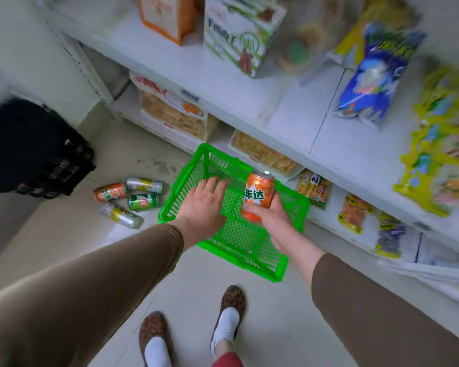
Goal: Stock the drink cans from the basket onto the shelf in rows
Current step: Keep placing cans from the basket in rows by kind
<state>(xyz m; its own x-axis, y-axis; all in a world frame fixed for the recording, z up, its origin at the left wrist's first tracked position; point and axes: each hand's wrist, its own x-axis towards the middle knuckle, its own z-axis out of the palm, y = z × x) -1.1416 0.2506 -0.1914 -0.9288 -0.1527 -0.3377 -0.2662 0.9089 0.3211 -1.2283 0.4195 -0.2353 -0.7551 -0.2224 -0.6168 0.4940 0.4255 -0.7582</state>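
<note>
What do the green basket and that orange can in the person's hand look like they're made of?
The green basket looks like moulded plastic: bright uniform colour, open lattice walls and floor, slightly glossy. The orange can, held in the right hand, appears to be thin printed metal, probably aluminium, judging by its silvery rim.

Basket sits on floor at centre, just in front of shelf unit's lowest tier. Person's two feet stand nearer, below basket. Left hand hovers over basket's left part; right hand, to its right, holds a can upright above basket interior. Four more cans lie on their sides on floor just left of basket, clustered close together. Further left, a dark bag. Shelves run diagonally from far left to near right; boxes on upper tier at far side, snack packs to their right, more packets on lower tier right of basket.
</note>
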